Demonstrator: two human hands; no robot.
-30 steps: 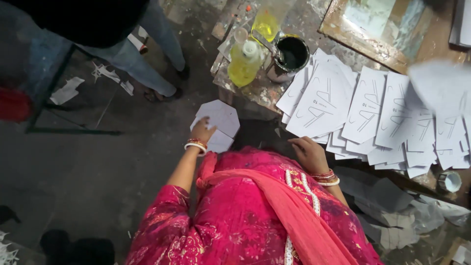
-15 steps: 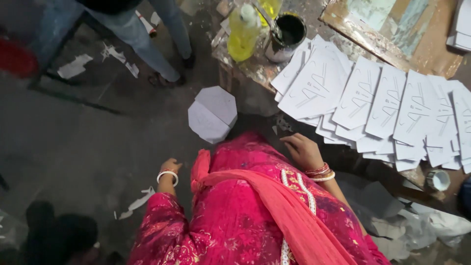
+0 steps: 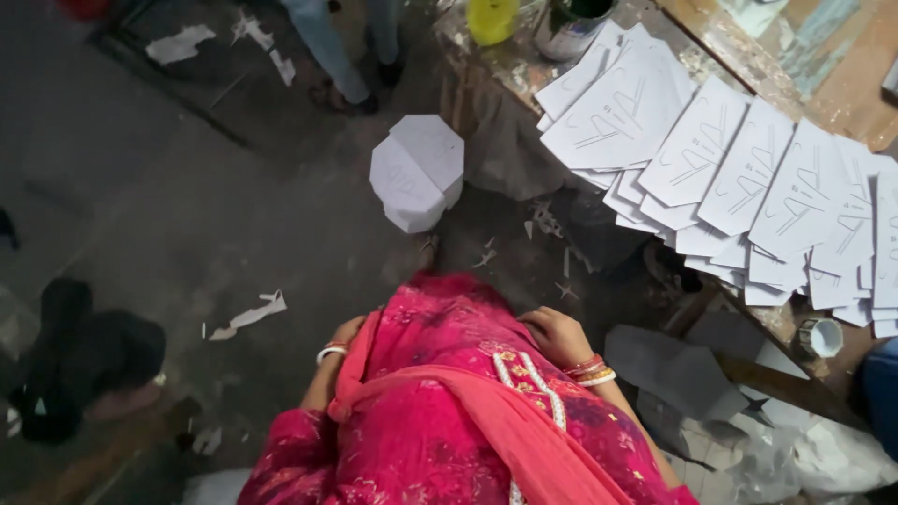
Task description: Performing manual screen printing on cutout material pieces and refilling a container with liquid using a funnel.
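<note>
- White octagonal stack of cut paper (image 3: 418, 171): set on the dark floor ahead of the body, just beside the draped corner of the paint-stained wooden table (image 3: 748, 47), well apart from both hands.
- Top sheet creased across the middle; lower edge shows several layers, so judged a loose pile likely to slide if gripped by one corner.
- For clean handling: approach with both palms from opposite sides, support from underneath, keep level, avoid pinching the top sheet alone.
- Keep clear of the torn white paper scraps (image 3: 251, 315) strewn on the floor, and of the yellow plastic bottle (image 3: 493, 17) and dark metal tin (image 3: 571, 26) at the table edge above.
- Left hand (image 3: 342, 335): drawn back against the hip of the pink patterned garment (image 3: 440, 411), white bangle at the wrist; largely hidden by the cloth, so finger spread cannot be told; nothing seen in it.
- Right hand (image 3: 556, 335): resting on the front of the pink garment, fingers loosely curled and relaxed, red and gold bangles at the wrist; grasping nothing.
- Fanned white paper sheets with line drawings (image 3: 711, 159): overlapping in rows across the table, untouched.
- Another person's legs and sandalled feet (image 3: 351, 75): beyond the stack, near the table corner.
</note>
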